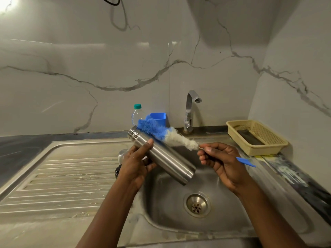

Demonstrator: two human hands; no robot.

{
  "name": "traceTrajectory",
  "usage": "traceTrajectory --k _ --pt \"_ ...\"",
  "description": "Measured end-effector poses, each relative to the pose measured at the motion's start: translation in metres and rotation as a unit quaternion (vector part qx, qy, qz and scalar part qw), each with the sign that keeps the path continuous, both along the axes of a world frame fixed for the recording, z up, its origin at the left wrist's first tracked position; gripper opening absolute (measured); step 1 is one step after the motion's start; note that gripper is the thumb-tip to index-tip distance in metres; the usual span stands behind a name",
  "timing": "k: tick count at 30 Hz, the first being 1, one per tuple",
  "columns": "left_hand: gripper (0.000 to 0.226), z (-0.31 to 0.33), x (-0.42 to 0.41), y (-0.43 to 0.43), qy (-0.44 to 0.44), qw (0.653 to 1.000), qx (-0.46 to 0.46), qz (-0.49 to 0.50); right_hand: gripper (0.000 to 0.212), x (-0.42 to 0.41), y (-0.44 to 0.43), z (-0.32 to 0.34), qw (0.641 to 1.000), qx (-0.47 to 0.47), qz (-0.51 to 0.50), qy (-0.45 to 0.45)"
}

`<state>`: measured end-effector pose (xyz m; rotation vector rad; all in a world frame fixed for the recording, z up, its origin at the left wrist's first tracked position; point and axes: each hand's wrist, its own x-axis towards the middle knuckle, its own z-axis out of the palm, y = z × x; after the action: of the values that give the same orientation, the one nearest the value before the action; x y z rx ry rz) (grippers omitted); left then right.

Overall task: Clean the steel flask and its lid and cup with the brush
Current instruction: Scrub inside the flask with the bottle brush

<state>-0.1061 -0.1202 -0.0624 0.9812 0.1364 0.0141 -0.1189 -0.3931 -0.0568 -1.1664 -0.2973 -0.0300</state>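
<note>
Over the stainless sink basin [223,221], holds the steel flask [162,156] aslant in the left hand [136,161], fingers curled beneath the smooth brushed cylinder and thumb pressed on top. Points its ribbed neck up and to the left, its flat base down and to the right, well clear of the basin floor and the round perforated drain [197,204].

Pinches in the right hand [220,158] the thin stem of the bottle brush [166,134], just below a fluffy head, white at the near end and blue toward the tip, with a flat blue plastic handle [246,161] jutting past the palm. Runs the head along the far side of the flask; touching or just behind, cannot tell.

Behind the left hand, mostly hidden: a rounded shiny steel piece [122,153] and a dark round piece [118,170] at the basin's edge. To the left, a ribbed, streaked draining board [62,176], broad and flat. At the back, against veined marble wall panels, a curved chrome tap [190,111], a clear plastic bottle [137,113] with a green cap, and a blue square tub [158,118]. On the surface at the right, close to the corner, a cream mesh basket [258,136] with a dark slab [250,137] inside.
</note>
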Motion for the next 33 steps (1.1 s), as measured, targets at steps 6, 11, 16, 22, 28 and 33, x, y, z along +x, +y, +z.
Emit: traceTrajectory --k 6,11,16,22,28,33 --pt "0.053 0.005 0.002 0.009 -0.01 0.999 -0.026 0.042 0.028 0.0 -0.019 0.005 1.0 0.001 -0.017 0.021" --pt "0.054 0.005 0.002 0.009 -0.023 0.998 -0.03 0.047 0.035 0.002 -0.007 0.0 1.0 -0.007 -0.001 0.011" --pt "0.053 0.005 0.003 0.011 -0.033 0.994 -0.056 0.082 0.025 0.001 -0.014 0.003 1.0 -0.005 -0.002 0.014" --pt "0.053 0.003 0.005 0.01 -0.048 0.991 -0.082 0.099 0.02 0.0 -0.016 0.001 1.0 -0.009 0.016 0.013" --pt "0.065 0.006 0.004 0.01 -0.06 0.989 -0.078 0.113 0.021 0.0 -0.034 0.006 1.0 -0.008 -0.021 0.012" --pt "0.067 0.007 0.003 0.004 -0.062 0.99 -0.057 0.109 0.022 0.002 -0.049 0.003 0.999 -0.006 -0.024 0.022"
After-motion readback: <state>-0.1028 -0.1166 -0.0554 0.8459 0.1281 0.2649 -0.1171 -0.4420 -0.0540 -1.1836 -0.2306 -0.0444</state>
